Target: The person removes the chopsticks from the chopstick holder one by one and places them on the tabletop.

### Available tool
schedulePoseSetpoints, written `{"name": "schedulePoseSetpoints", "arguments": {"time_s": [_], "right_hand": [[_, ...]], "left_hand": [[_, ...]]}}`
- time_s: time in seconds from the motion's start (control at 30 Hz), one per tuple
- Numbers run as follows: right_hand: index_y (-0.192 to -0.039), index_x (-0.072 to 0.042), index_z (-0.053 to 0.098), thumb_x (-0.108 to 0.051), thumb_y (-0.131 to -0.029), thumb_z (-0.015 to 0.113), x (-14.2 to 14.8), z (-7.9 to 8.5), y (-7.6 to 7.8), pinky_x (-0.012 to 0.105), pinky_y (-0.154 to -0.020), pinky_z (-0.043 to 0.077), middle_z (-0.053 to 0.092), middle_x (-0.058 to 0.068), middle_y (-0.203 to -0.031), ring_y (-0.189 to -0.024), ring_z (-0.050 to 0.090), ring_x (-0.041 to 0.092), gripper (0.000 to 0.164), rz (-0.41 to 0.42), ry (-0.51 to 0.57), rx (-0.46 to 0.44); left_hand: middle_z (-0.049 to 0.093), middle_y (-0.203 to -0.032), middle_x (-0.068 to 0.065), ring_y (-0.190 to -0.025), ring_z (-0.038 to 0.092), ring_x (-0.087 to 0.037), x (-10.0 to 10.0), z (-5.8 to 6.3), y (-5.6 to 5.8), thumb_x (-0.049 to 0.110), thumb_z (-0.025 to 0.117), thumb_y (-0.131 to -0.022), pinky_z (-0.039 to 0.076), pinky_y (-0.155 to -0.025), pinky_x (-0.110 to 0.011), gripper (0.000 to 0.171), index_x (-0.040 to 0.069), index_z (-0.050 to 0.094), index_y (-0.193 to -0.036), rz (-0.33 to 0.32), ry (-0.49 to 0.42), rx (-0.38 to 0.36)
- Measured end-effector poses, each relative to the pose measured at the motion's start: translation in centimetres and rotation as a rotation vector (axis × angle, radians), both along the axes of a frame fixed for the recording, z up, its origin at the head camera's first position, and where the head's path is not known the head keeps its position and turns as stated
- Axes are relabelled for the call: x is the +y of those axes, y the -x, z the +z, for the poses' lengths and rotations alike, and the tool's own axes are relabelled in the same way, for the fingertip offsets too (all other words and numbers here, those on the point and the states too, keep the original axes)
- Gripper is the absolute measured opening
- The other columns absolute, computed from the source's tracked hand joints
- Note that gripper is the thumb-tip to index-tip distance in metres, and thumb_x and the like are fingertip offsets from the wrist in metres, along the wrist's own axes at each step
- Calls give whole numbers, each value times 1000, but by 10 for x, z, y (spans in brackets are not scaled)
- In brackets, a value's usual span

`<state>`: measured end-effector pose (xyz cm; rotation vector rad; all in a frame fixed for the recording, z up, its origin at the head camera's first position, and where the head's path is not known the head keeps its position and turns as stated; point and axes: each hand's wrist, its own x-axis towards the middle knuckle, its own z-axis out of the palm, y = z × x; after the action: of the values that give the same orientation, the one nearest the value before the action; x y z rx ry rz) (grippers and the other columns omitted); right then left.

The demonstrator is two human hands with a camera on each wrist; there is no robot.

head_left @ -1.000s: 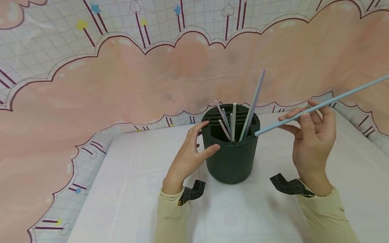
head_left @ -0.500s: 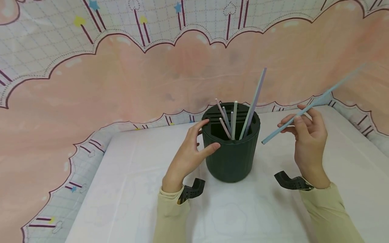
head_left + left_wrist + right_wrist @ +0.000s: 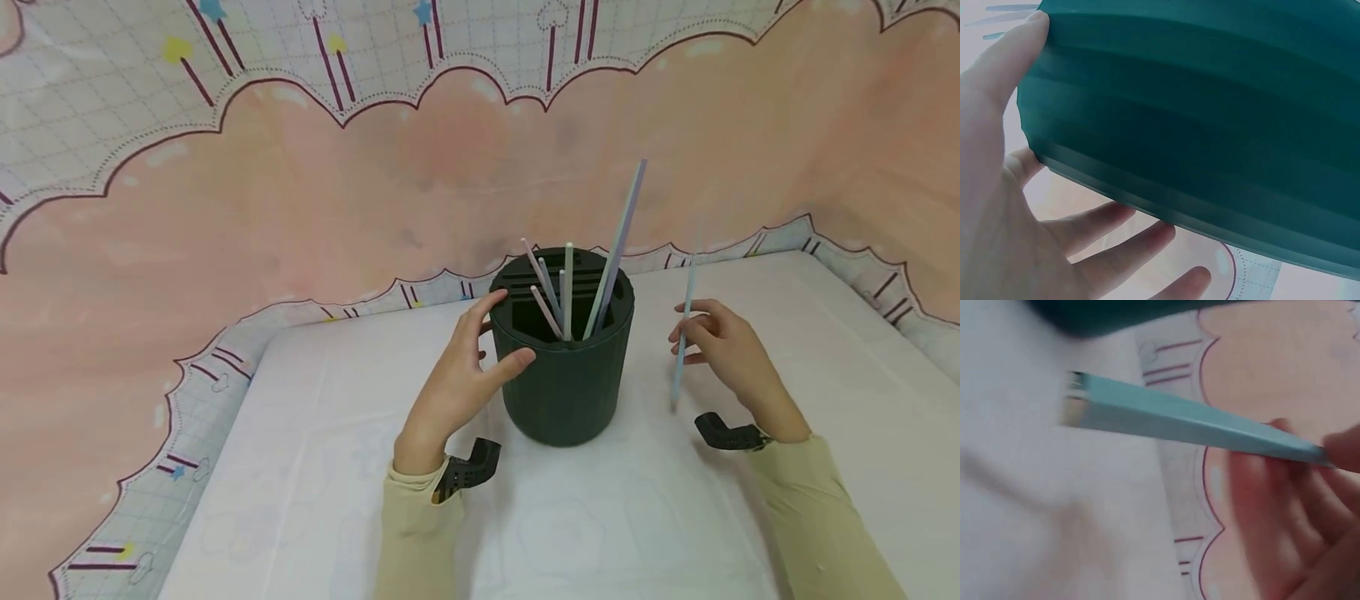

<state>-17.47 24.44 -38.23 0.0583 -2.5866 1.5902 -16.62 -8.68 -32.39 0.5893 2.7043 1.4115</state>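
A dark green pen holder (image 3: 564, 392) stands upright on the white table, several pastel sticks (image 3: 617, 250) leaning in its open front compartment. My left hand (image 3: 457, 392) grips its left side, thumb over the front of the rim and index fingertip at the back left; the left wrist view has the fingers (image 3: 1147, 240) along the ribbed wall. To the right of the holder, my right hand (image 3: 720, 346) pinches a light blue straw (image 3: 1166, 419) between thumb and fingers. The straw is nearly upright in the head view, its lower end close over the table; its angular end looks hollow.
Slotted bars (image 3: 555, 275) cover the back part of the holder's top. A white cloth covers the table (image 3: 322, 467). Behind it hangs a peach curtain (image 3: 337, 225) with a cloud-shaped border, which also runs along the table's left side.
The right hand has turned and lowered, bringing the straw from a long slant up to the right to nearly upright, and its end away from the holder's rim. The left hand keeps its hold.
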Motion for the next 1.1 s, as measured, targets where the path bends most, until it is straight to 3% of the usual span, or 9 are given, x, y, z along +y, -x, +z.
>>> {"name": "schedulePoseSetpoints", "arguments": {"time_s": [0.2,0.6,0.87,1.1], "right_hand": [[-122,3,42,-25,-95,40,9,-9,2,32,-60,53,56,21,-97,-77,61,24,38,67,-160,-127],[-118,11,42,-17,-90,48,29,-28,3,31,-57,51,54,19,-93,-66,57,18,40,128,-309,-365],[-109,6,49,-18,-85,56,26,-32,3,29,-53,44,53,19,-91,-58,54,16,35,139,-461,-385],[-107,4,49,-19,-84,59,25,-31,4,29,-53,45,53,22,-94,-59,54,16,34,124,-495,-402]], "left_hand": [[15,-142,19,-128,28,-15,0,0,-2,61,56,-76,33,-98,-36,72,52,14,-134,3,-1,-1],[13,-141,23,-126,30,-11,3,-2,-9,61,56,-76,33,-98,-36,72,52,13,-134,12,9,-7],[13,-141,23,-126,30,-10,2,-1,-8,61,55,-76,33,-98,-36,72,52,13,-134,14,9,-17],[14,-142,21,-125,31,-11,3,1,-7,61,55,-76,34,-98,-37,72,52,13,-134,9,12,-11]]}}
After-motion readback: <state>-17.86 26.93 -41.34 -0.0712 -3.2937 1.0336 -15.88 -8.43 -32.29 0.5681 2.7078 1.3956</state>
